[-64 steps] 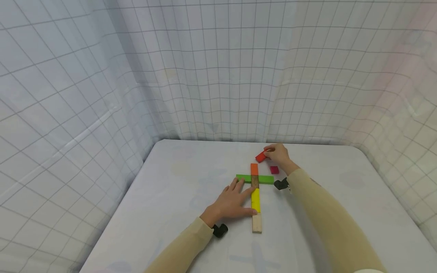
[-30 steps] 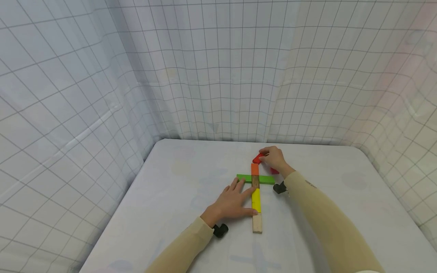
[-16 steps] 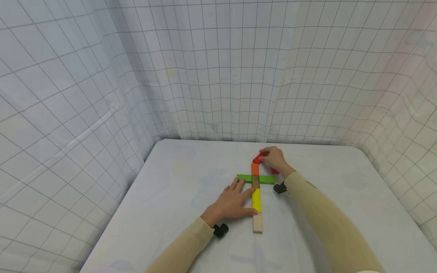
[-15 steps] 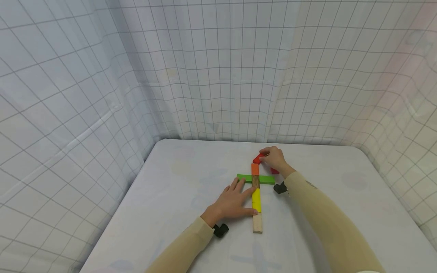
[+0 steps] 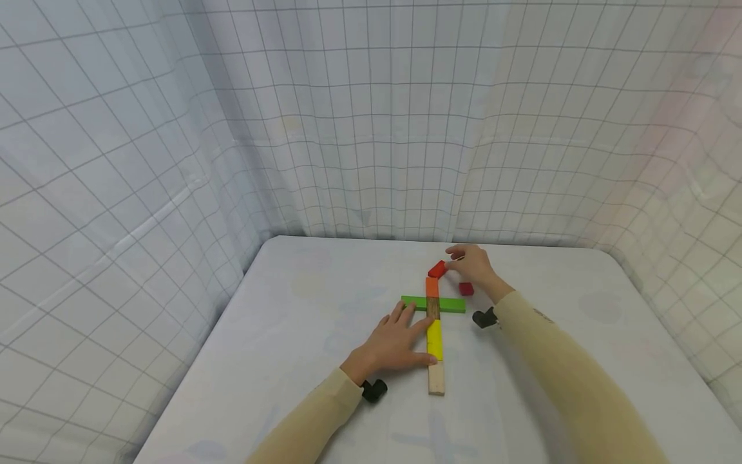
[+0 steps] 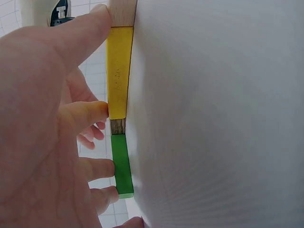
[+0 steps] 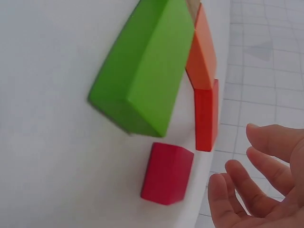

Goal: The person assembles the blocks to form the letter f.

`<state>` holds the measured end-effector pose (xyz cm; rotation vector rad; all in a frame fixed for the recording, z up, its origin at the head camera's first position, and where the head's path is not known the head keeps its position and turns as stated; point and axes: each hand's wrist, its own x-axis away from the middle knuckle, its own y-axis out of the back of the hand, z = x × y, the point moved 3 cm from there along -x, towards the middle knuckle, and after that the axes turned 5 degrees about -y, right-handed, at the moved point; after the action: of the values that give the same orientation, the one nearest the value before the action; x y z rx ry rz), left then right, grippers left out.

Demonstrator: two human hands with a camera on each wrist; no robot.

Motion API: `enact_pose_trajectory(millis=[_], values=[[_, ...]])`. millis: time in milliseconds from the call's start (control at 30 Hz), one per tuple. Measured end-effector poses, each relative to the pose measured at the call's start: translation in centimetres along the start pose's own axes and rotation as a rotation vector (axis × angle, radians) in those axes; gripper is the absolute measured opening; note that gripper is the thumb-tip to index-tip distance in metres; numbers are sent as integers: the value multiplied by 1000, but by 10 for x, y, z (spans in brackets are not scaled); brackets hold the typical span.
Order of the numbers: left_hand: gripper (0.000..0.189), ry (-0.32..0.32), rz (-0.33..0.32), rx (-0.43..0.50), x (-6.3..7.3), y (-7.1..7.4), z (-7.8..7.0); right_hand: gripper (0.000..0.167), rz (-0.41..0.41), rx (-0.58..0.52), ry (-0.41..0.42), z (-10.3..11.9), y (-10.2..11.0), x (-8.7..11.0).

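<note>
Flat toy blocks form a cross on the white table. Its upright runs through a pale wooden block [image 5: 437, 380], a yellow block [image 5: 435, 339], a dark brown block [image 5: 433, 309] and an orange block [image 5: 432, 287]. Green pieces [image 5: 452, 305] make the crossbar. My left hand [image 5: 394, 343] spreads over it, fingertips on green and yellow, thumb by the yellow-pale seam. A red block [image 5: 437, 269] lies slanted against the orange end. My right hand [image 5: 472, 264] is just right of it; in the right wrist view the fingers [image 7: 270, 142] are apart from it, holding nothing.
A small crimson block [image 5: 466, 289] sits by itself right of the orange block, below my right hand. Grid-patterned white curtains [image 5: 371, 161] surround the back and sides of the table [image 5: 290, 335]. A black wrist camera [image 5: 373, 391] is strapped on each wrist.
My right hand carried the red block down-left to the orange end, then let it go and drew back to the right, uncovering the crimson block. My left hand stayed in place.
</note>
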<state>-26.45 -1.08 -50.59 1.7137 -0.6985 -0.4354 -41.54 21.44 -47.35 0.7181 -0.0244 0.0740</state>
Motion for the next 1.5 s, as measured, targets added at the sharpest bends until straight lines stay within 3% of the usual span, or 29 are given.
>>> enact_pose_trajectory(millis=[500,1167,1500], values=[[87,-6,-7,-4,3,2,1,40,8,15,56,-9,21,23],[85,-9,-5,-2,2,5,-1,36,103,112,71,-36,18,41],[87,-7,6,-6,-2,-4,4,44,156,200,75,-44,13,44]])
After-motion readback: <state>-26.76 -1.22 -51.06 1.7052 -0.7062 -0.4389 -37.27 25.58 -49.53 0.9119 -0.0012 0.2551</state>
